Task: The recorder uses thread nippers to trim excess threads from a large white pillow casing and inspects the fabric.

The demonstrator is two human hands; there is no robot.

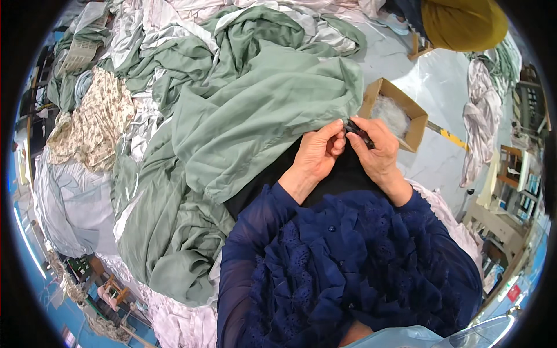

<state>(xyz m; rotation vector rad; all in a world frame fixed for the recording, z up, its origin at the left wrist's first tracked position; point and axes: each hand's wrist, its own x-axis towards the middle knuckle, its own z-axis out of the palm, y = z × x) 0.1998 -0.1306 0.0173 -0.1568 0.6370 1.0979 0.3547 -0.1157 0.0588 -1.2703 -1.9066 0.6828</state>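
Observation:
A large sage-green cloth (267, 104) spreads over my lap and out to the left, with a stitched hem along its near edge. My left hand (318, 151) is closed in a pinch on the edge of this cloth at its right corner. Close beside it, my right hand (377, 148) grips small black thread snips (360, 133), their tip pointing at the pinched corner. The fingers hide most of the tool, and whether its blades touch the cloth cannot be made out.
Right beyond my hands stands an open cardboard box (419, 129) with pale thread scraps. Heaped green and white cloths lie at the far side, a floral cloth (96, 119) at the left. A person in mustard clothing (464, 23) is at the far right, near a hanging pale cloth (481, 110).

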